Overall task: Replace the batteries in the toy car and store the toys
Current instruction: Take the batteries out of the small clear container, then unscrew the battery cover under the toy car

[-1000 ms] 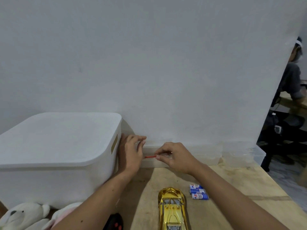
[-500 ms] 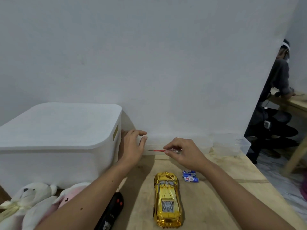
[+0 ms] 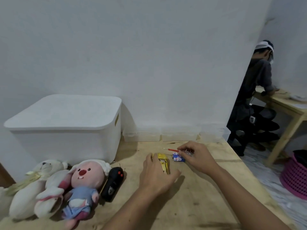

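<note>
The gold toy car (image 3: 163, 162) lies on the wooden table (image 3: 199, 196), and my left hand (image 3: 156, 173) closes over it from the left, thumb on its right side. My right hand (image 3: 196, 156) pinches a small red screwdriver (image 3: 171, 149) by its clear handle, tip pointing left. Blue batteries (image 3: 178, 157) lie just under that hand, right of the car. A black remote control (image 3: 113, 183) rests left of the car, and beside it a pink plush (image 3: 83, 188) and white plush toys (image 3: 36, 188).
A lidded white storage bin (image 3: 66, 127) stands at the back left. Clear plastic boxes (image 3: 176, 135) line the wall behind the car. Off the table's right edge sit a pink basket (image 3: 295, 180), another wooden table (image 3: 285, 110) and a person (image 3: 255, 83) leaning on it.
My left hand left the bin's side and came down onto the gold car. My right hand carried the screwdriver nearer to the batteries. The view tilted down, showing the plush toys.
</note>
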